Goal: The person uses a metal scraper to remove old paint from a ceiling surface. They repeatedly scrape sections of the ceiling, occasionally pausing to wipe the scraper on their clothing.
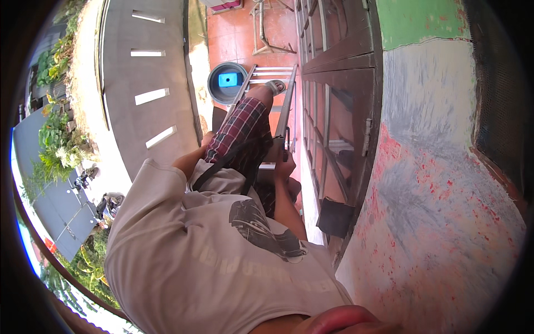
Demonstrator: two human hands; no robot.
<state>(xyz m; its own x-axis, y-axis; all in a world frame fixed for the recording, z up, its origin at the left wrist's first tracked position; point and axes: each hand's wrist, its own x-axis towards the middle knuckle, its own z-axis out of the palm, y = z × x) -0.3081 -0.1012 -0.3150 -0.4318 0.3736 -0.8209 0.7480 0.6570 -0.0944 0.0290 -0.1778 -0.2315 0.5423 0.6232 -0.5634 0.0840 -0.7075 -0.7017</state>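
I am on a metal ladder point(288, 103), its rungs and side rails below me and one sandalled foot point(275, 87) on it. My left hand point(208, 138) is beside my plaid shorts point(236, 129), mostly hidden behind my thigh; its fingers do not show. My right hand point(285, 165) is closed at the ladder's right side, close to a thin dark piece point(287, 137). What lies inside its fingers is too small and shaded to make out. A dark strap point(222, 165) crosses my lap.
On the red tiled floor point(222, 44) below stand a round grey tub point(212, 89) with a blue box point(228, 79) inside and a metal frame point(260, 33). Brown-framed glass doors point(364, 83) and a patchy scraped wall point(428, 111) rise at right; a slotted grey wall point(125, 72) runs at left.
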